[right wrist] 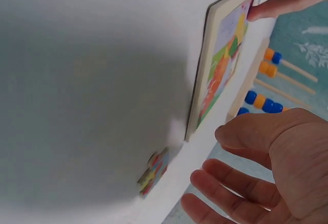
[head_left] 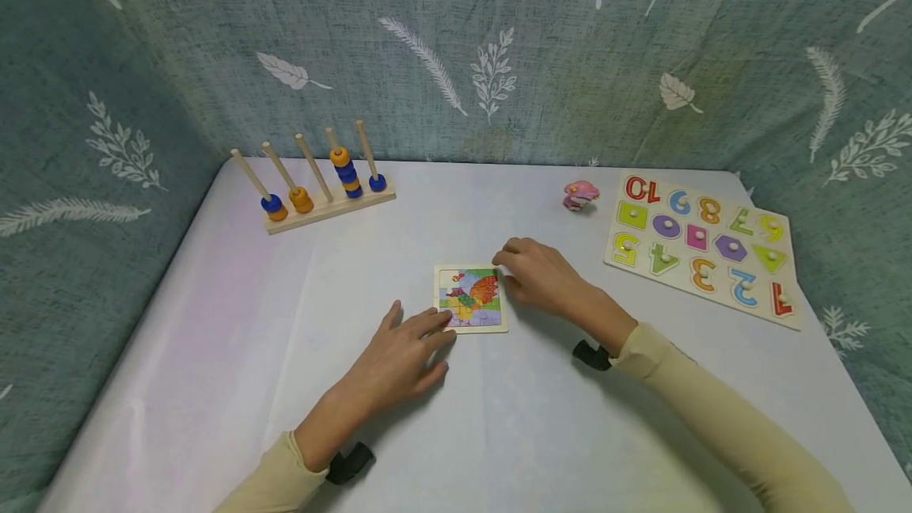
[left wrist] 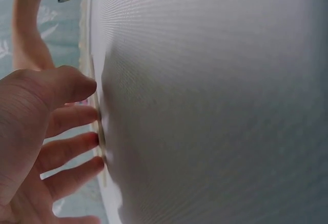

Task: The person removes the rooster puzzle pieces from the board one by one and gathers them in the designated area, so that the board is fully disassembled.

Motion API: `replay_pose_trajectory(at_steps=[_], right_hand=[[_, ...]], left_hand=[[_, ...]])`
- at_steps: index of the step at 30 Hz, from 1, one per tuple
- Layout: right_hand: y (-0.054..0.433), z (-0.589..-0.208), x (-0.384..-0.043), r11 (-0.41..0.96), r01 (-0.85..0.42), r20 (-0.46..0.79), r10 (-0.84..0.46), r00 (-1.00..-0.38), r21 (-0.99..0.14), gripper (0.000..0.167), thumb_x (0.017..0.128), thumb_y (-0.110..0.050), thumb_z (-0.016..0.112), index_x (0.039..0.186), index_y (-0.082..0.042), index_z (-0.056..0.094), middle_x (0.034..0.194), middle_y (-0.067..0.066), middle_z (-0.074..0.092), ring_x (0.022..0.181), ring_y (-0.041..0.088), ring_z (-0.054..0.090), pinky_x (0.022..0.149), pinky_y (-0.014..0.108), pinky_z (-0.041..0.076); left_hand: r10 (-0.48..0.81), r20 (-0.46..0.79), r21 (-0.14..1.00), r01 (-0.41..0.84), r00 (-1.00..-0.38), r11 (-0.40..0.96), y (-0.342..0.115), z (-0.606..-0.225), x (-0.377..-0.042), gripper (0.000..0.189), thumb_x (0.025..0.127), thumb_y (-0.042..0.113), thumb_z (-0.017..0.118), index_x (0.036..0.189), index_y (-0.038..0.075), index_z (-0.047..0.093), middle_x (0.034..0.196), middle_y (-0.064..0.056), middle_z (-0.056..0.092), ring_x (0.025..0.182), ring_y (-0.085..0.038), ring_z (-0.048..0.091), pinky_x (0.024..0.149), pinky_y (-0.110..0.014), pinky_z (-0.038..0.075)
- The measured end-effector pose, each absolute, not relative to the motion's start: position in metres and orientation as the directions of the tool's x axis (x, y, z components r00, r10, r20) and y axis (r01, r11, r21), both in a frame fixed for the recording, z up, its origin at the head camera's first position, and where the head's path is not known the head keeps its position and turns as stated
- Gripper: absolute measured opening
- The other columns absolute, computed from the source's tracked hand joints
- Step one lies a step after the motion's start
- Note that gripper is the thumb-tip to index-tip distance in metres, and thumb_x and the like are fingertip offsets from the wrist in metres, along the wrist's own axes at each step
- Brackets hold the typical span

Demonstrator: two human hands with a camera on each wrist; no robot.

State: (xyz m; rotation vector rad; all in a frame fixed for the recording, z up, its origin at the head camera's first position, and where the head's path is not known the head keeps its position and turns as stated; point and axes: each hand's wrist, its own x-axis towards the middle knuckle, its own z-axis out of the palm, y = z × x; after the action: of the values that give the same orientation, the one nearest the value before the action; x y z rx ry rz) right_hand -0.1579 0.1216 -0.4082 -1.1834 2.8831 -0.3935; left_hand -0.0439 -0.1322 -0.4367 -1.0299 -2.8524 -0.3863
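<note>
A small square jigsaw puzzle of a bird (head_left: 470, 298) lies on the table in a pale wooden frame (head_left: 492, 330). My left hand (head_left: 397, 359) rests at its lower left corner, fingers spread and fingertips on the rim. By the upper right corner is my right hand (head_left: 543, 275), its fingers loosely bent and nothing between them. The right wrist view shows a loose puzzle piece (right wrist: 154, 172) on the table below those fingers (right wrist: 230, 190); the hand hides that piece in the head view.
At the back left stands a wooden peg stacker (head_left: 331, 210) with blue and orange rings. A pink toy figure (head_left: 580, 195) sits at the back, right of centre. On the right lies a number and shape peg board (head_left: 701, 252). Patterned cloth (head_left: 442, 85) hangs behind the table.
</note>
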Motion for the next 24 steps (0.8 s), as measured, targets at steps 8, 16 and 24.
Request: replay_pose_trajectory(at_steps=[8,16,24], right_hand=[[0.108,-0.406,-0.157,0.66,-0.721,0.107,-0.717,-0.688,-0.214,0.025,0.086,-0.007,0.076,0.111,-0.004,0.073,0.103,0.008,0.066,0.091,0.022,0.061,0.076,0.033,0.054],[0.093,-0.405,-0.156,0.637,-0.74,0.105,-0.739,-0.666,-0.214,0.024,0.086,-0.01,0.076,0.11,-0.006,0.073,0.099,0.005,0.065,0.085,0.018,0.06,0.073,0.031,0.053],[0.08,-0.409,-0.154,0.608,-0.745,0.102,-0.752,-0.651,-0.275,0.022,0.086,-0.009,0.074,0.108,-0.008,0.073,0.094,0.004,0.065,0.075,0.015,0.055,0.064,0.028,0.048]], left_hand=[[0.615,0.163,0.207,0.636,-0.772,0.743,-0.132,-0.437,-0.043,0.039,0.088,0.029,0.075,0.122,0.011,0.071,0.14,-0.011,0.058,0.131,-0.029,0.053,0.102,-0.07,0.033],[0.622,0.177,0.192,0.647,-0.763,0.738,-0.131,-0.437,-0.043,0.038,0.087,0.03,0.074,0.12,0.011,0.072,0.139,-0.011,0.058,0.13,-0.029,0.053,0.101,-0.068,0.036],[0.65,0.222,0.149,0.684,-0.727,0.714,-0.13,-0.439,-0.045,0.034,0.085,0.03,0.074,0.114,0.012,0.071,0.129,-0.009,0.06,0.12,-0.026,0.058,0.094,-0.063,0.045]])
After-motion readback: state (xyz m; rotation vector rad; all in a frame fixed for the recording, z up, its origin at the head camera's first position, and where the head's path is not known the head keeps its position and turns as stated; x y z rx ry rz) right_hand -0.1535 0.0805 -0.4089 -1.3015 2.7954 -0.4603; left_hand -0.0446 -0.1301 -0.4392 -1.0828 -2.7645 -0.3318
